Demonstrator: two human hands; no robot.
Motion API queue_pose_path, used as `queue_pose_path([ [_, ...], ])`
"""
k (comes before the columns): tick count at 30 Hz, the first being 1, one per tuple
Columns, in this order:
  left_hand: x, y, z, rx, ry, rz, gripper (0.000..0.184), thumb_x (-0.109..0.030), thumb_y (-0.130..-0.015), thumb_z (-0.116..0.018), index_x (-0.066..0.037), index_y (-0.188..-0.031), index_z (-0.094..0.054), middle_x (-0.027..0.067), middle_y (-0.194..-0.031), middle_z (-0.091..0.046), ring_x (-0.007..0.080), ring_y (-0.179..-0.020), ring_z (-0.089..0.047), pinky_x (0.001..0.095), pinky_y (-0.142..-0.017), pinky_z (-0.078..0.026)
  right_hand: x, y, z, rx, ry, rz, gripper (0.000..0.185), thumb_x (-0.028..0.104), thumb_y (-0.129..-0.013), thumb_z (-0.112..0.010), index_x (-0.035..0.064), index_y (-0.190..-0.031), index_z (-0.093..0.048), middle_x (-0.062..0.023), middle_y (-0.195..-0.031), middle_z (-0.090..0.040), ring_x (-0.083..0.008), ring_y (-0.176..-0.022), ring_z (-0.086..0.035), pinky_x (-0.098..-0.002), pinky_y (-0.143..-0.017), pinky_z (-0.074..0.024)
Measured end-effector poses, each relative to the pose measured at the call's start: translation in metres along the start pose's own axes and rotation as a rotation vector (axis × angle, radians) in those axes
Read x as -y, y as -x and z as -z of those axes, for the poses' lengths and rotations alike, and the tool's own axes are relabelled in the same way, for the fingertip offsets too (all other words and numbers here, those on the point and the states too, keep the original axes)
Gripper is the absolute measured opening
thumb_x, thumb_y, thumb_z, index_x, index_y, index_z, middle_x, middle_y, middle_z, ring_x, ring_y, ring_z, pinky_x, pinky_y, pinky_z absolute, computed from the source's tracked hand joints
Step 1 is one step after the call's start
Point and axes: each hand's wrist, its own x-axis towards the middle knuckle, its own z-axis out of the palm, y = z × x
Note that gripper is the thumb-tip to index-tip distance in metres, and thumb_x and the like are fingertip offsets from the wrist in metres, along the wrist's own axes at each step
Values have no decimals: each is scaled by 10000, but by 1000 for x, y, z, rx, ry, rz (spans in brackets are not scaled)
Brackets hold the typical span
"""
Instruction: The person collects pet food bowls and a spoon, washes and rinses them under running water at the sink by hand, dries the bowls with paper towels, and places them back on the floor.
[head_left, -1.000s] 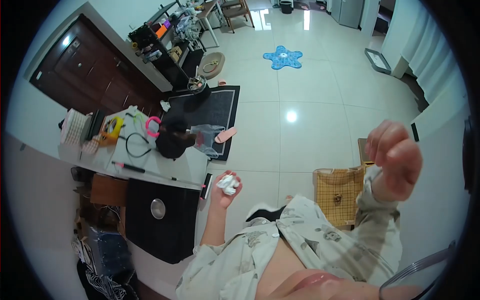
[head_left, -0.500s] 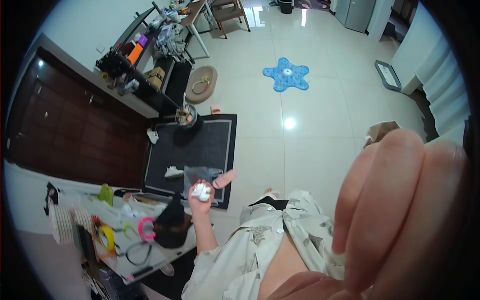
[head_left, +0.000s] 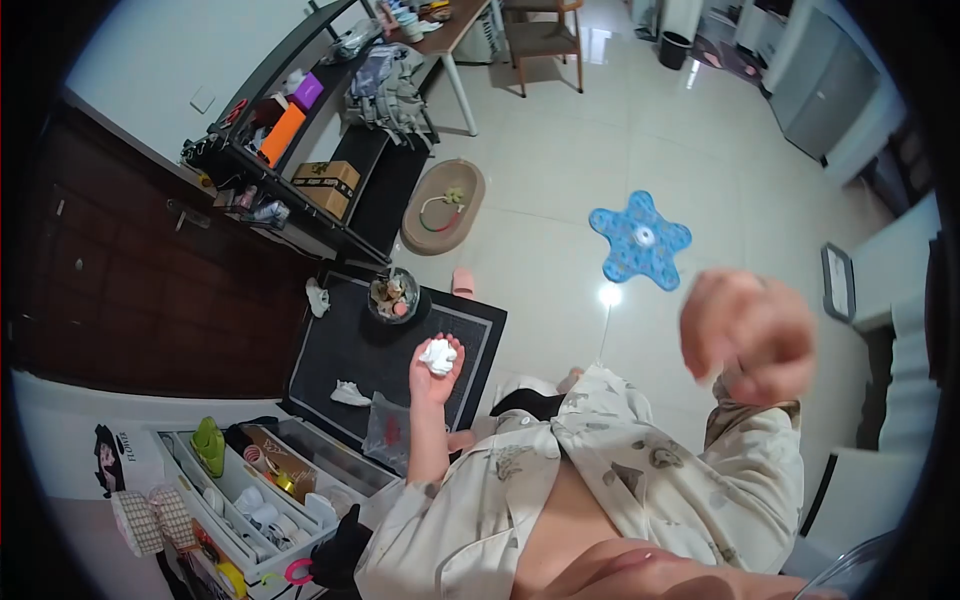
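Observation:
My left hand (head_left: 426, 385) is turned palm up over the dark doormat, its fingers cupped around a crumpled white wad (head_left: 438, 357) that looks like tissue. The wad rests in the palm and is plainly visible from above. On the other side, my right hand (head_left: 748, 335) is raised in front of my body, above the pale floor. Its fingers are curled in and slightly blurred, and whatever they might hold is hidden. A patterned light shirt (head_left: 600, 440) covers my body and arms.
A bin (head_left: 393, 296) with rubbish stands on the dark mat (head_left: 345, 300), near white shoes and a pink slipper (head_left: 463, 282). An open drawer unit (head_left: 270, 500) holds tape and small items. A blue star-shaped mat (head_left: 641, 240) and beige pet bed (head_left: 443, 206) lie beyond.
My right hand has moved away from close to the camera, down and back. My left hand still holds the white wad, slightly higher in view. The view has shifted, showing the drawer unit's compartments.

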Motion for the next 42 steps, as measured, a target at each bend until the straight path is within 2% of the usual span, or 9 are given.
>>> queue_pose_path([
  [4,-48,-116,5,-185,43,-262,98,-93,-850,-571,5,-849,-555,119,-823,-595,271,-880,-600,414,-862,-510,-152,-64,137,-31,-4,-481,412,54,-767,-514,-20,-1173,-526,-115,-913,-581,-203,-821,-561,-319,-773,-435],
  [8,-116,-251,-27,-292,28,-326,124,-131,-870,-573,-8,-849,-566,108,-830,-609,268,-824,-605,407,-846,-512,-374,-58,244,171,1047,-577,427,102,-752,-586,25,-1166,-515,-162,-966,-598,-289,-872,-582,-420,-765,-460],
  [10,-154,-345,-46,-285,39,-222,151,-150,-882,-559,-1,-867,-572,114,-849,-618,278,-841,-605,409,-830,-512,-467,-25,289,422,1253,-1120,393,172,-746,-608,33,-1108,-538,-179,-982,-605,-332,-892,-580,-444,-772,-468],
  [20,-229,-754,-395,-17,-655,26,174,-199,-887,-573,-80,-1014,-558,61,-924,-601,199,-841,-604,422,-751,-527,-650,118,415,-371,563,-1659,355,235,-766,-561,38,-1057,-607,-207,-922,-638,-365,-897,-602,-425,-792,-477],
  [26,-233,-957,-511,54,-711,-100,183,-166,-862,-612,-65,-998,-543,59,-883,-590,188,-769,-606,379,-683,-529,-718,245,512,17,528,-1890,308,169,-788,-519,31,-1047,-609,-182,-847,-652,-284,-740,-636,-365,-667,-501],
  [31,-299,-1102,-539,-102,-753,-283,203,-82,-801,-658,-22,-962,-551,58,-853,-600,173,-735,-602,319,-651,-500,-773,165,691,50,631,-1838,287,140,-797,-497,27,-1036,-609,-164,-811,-654,-235,-674,-637,-332,-616,-501],
  [34,-350,-1180,-576,-180,-750,-466,134,-46,-760,-681,-11,-851,-589,44,-815,-606,140,-725,-583,274,-618,-451,-834,98,788,-1060,384,-1577,273,109,-805,-476,25,-1030,-606,-138,-764,-650,-184,-617,-629,-297,-573,-495],
  [39,-410,-1342,-659,-217,-1171,-1065,205,-79,-752,-694,-25,-900,-563,50,-799,-601,119,-699,-563,266,-638,-470,-881,3,861,-1083,508,-1429,289,99,-812,-473,35,-1069,-588,-108,-746,-647,-188,-606,-616,-299,-575,-489],
  [42,-439,-1395,-727,-588,-1747,-1170,595,-328,-709,-721,9,-1140,-486,291,-1223,-416,440,-1172,-350,518,-978,-283,-880,9,843,-964,538,-1499,321,121,-793,-499,42,-1093,-582,-112,-803,-666,-193,-615,-622,-314,-582,-495],
])
